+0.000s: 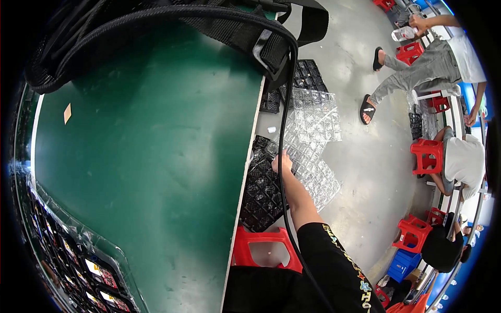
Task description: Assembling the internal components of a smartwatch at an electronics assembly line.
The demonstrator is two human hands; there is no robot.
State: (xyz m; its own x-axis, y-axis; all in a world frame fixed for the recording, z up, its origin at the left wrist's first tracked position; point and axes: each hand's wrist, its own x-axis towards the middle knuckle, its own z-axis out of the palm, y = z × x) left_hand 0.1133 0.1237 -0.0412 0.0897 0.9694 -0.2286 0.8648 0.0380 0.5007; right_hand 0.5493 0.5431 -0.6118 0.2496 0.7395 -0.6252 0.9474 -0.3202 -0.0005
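My right hand [282, 163] reaches down past the table's edge with its fingers curled closed at the border of a black plastic tray [261, 195]. The tray has a grid of compartments and lies low beside the table; how many layers it has I cannot tell. Right beside the hand, clear plastic compartment trays [315, 117] overlap one another on the floor. Further off, more black trays [309, 75] lie partly under the clear ones. A black cable passes in front of my hand and hides part of it. My left hand does not show.
The green tabletop [156, 146] bears a small tan slip [67, 113], a black strapped bag [224, 23] and a clear tray [94, 245] of dark packaged items. A red stool [266, 245] stands by the table. Across the grey floor [376, 172], several people sit or stand near red stools [429, 156].
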